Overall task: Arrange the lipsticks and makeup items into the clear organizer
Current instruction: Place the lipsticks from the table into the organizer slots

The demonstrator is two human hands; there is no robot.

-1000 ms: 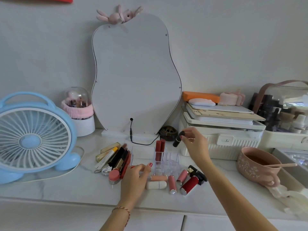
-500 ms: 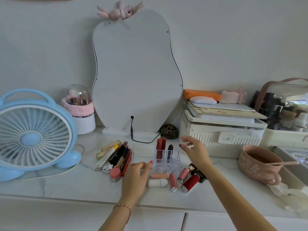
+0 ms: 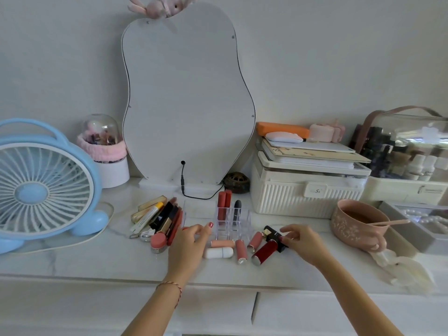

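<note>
White marble counter (image 3: pixel 72 260), left hand (image 3: pixel 188 243) steadying clear organizer (image 3: pixel 228 219), right hand (image 3: pixel 299 241) pinching black lipstick (image 3: pixel 274 235)

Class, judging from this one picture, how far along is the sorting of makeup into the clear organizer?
Done: red tubes and a dark lipstick stand in the organizer. In hand: the right hand touches the black lipstick; the left hand steadies the organizer. Left: pink tubes and the pile lying outside.

Right hand (image 3: pixel 299 241) lowered, apparently onto black lipstick (image 3: pixel 275 235).

Head view — forward, downward, near
</note>
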